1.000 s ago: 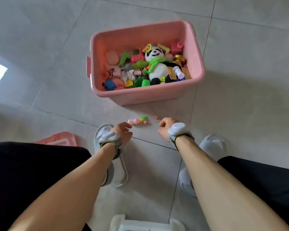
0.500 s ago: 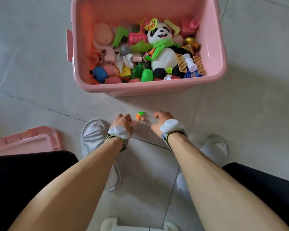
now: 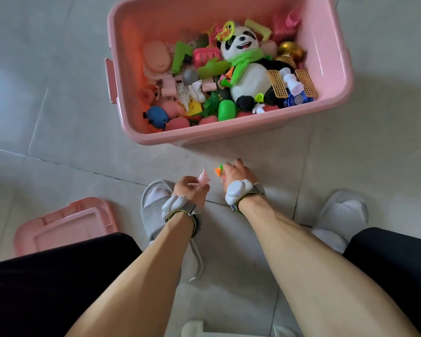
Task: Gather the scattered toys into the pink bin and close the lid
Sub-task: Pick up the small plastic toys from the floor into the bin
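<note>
The pink bin [image 3: 229, 135] stands open on the tiled floor, holding several toys, among them a plush panda [image 3: 248, 71] with a green scarf. Its pink lid [image 3: 66, 222] lies on the floor at lower left. In front of the bin my left hand [image 3: 192, 188] pinches a small pale pink toy [image 3: 203, 177], lifted off the floor. Just to its right, my right hand [image 3: 237, 172] is down on the floor, fingers curled over a small orange and green toy [image 3: 219, 170] that is partly hidden under them.
My two feet in grey slippers [image 3: 156, 205] [image 3: 340, 212] flank my hands. A white plastic object [image 3: 229, 330] shows at the bottom edge. My black-clad knees fill the lower corners.
The camera has dropped closer to the floor and bin. My left hand has picked up the pink toy; my right hand has moved left onto the orange and green toy.
</note>
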`<state>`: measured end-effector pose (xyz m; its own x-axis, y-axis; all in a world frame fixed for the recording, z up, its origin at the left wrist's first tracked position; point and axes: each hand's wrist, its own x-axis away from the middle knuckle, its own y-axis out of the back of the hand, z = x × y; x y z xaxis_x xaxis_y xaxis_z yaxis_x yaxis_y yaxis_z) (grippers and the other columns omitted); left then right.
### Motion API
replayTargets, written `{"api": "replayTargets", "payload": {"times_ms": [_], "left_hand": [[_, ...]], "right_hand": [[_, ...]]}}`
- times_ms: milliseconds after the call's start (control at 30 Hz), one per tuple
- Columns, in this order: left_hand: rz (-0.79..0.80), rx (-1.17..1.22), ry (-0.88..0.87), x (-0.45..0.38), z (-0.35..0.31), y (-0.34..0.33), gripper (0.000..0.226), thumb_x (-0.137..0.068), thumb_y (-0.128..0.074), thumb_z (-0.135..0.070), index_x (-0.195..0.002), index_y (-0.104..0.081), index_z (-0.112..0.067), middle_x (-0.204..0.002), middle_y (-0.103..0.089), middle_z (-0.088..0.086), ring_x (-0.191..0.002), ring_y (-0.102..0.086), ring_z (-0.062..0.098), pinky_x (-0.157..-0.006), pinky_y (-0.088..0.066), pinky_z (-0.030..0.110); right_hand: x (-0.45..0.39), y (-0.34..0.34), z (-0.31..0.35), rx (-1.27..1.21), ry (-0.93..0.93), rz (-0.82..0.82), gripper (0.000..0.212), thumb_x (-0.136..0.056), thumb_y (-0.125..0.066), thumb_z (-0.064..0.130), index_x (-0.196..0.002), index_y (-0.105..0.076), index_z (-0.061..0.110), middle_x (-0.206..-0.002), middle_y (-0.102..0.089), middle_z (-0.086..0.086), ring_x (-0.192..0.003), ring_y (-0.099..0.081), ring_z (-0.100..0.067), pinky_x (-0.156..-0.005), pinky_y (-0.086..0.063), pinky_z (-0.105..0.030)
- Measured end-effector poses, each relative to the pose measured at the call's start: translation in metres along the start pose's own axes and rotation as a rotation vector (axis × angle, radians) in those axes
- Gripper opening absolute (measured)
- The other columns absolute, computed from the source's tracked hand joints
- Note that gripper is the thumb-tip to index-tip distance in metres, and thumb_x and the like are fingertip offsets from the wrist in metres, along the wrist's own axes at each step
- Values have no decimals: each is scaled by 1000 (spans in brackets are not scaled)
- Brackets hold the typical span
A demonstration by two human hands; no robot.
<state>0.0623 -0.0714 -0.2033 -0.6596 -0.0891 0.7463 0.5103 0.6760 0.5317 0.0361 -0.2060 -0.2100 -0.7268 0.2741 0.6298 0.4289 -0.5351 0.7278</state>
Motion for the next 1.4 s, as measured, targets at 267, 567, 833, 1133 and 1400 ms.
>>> {"api": "replayTargets", "payload": {"times_ms": [267, 567, 833, 1133, 1400], "left_hand": [[47, 164, 34, 16, -11, -7, 25, -65, -73, -37, -81, -56, -30, -85, -72, 0, -77, -71, 26, -78, -60, 43], [105, 140, -65, 40, -29, 6, 28, -63, -77, -32, -85, -59, -29, -87, -71, 3, -78, -69, 27, -80, -59, 45], [151, -181, -352, 77, -69, 50, 24, -76, -77, -24, -95, -62, -22, -87, -70, 4, -81, -66, 26, -80, -58, 39], [-1, -559, -674, 100, -114, 116, 28, -66, -76, -38, -90, -61, -35, -92, -67, -3, -82, -65, 21, -77, -58, 38], [-131, -476, -683, 75, -140, 160, 25, -73, -73, -35, -95, -62, -32, -97, -67, -1, -88, -63, 23, -83, -56, 40]], "right_hand": [[9, 5, -9, -79, -108, 89, 28, -96, -44, 15, -123, -52, 11, -127, -52, -12, -115, -56, -34, -94, -43, -35], [55, 46, -19, -242, -123, 81, 22, -95, -53, 23, -113, -61, 12, -121, -63, -10, -113, -58, -28, -86, -45, -27], [108, 108, -16, -356, -26, -70, 10, -91, -57, 30, -92, -58, 20, -92, -63, -2, -84, -59, -23, -67, -38, -25], [136, 187, 12, -221, 104, -188, 15, -93, -55, 31, -99, -61, 19, -97, -63, -1, -96, -60, -23, -75, -41, -27], [115, 214, 45, -122, 181, -274, 15, -93, -55, 30, -97, -62, 17, -104, -64, -3, -92, -57, -22, -73, -41, -28]]}}
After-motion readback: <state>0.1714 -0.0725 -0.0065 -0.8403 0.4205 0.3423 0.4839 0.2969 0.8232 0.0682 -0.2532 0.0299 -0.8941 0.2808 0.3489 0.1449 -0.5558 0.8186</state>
